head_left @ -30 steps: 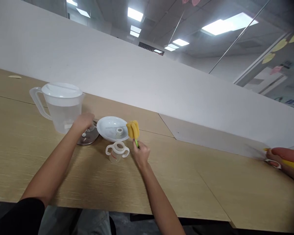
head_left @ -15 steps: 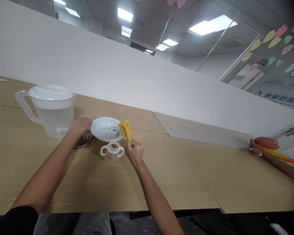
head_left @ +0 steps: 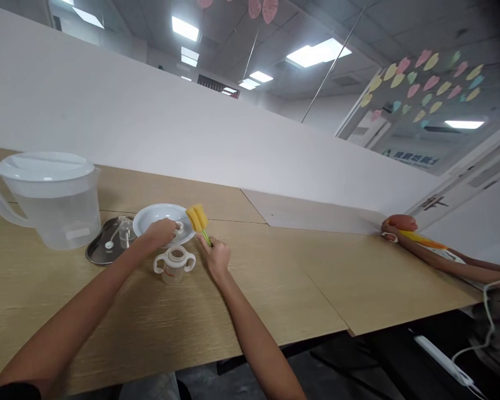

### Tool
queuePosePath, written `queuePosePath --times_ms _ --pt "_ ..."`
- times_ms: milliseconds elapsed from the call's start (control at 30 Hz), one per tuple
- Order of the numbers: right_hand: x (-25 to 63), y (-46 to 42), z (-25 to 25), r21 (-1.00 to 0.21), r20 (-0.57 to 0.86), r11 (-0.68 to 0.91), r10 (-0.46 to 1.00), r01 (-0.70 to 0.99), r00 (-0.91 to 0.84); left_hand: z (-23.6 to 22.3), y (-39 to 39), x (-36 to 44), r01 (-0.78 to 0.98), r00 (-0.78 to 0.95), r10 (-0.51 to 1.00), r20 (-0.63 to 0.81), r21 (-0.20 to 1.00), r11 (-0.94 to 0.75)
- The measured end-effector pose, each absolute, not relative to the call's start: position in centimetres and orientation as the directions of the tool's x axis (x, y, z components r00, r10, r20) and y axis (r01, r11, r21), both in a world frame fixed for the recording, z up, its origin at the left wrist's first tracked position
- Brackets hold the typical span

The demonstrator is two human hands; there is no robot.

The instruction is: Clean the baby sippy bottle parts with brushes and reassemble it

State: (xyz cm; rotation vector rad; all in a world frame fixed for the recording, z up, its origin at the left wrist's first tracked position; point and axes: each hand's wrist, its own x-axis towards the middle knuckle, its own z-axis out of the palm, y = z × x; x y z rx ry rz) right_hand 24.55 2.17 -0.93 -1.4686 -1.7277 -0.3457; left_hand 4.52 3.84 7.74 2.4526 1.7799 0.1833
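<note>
My right hand [head_left: 217, 256] is closed round the green handle of a yellow sponge bottle brush [head_left: 197, 217], sponge end up. In the white bowl [head_left: 144, 214] lies a small clear piece with a white ring top [head_left: 180, 226]. The fingers of my left hand [head_left: 162, 232] reach over the bowl's rim and close on this piece, partly hiding it. Just in front of the bowl stands a clear baby bottle with two white handles [head_left: 174, 266], upright and uncapped. Neither hand touches it.
Left of the bowl, a kidney-shaped metal tray [head_left: 98, 253] holds a clear cap [head_left: 126, 232] and a white straw piece [head_left: 110, 243]. A large lidded water pitcher [head_left: 52, 205] stands behind it. A low white partition [head_left: 170, 139] runs behind. Another person's arm [head_left: 437, 261] rests at far right.
My left hand has moved right from the metal tray to the bowl, and its fingers have come onto the small ring-topped piece. The brush stays in my right hand. The view has turned right.
</note>
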Motion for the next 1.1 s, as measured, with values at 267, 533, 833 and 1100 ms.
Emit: queuePosePath --times_ms 267,533,833,1100 --pt "24.1 2.3 -0.9 -0.351 0.696 0.263 0.715 0.899 0.062 12.0 2.9 2.7 0.873 0.279 0.923 0.265 0.33 -0.359" --pt "24.0 2.3 -0.6 -0.356 0.684 0.286 0.729 0.89 0.039 16.6 -0.8 2.8 0.762 0.124 0.885 0.45 0.528 -0.375" --pt "24.4 2.4 -1.1 -0.188 0.791 0.346 0.608 0.919 -0.068 16.4 -1.4 3.7 0.733 0.226 0.899 0.375 0.543 -0.411" --pt "24.9 2.2 -0.9 -0.091 0.876 0.396 0.468 0.914 -0.116 16.6 -2.0 4.0 0.785 0.226 0.905 0.361 0.483 -0.388"
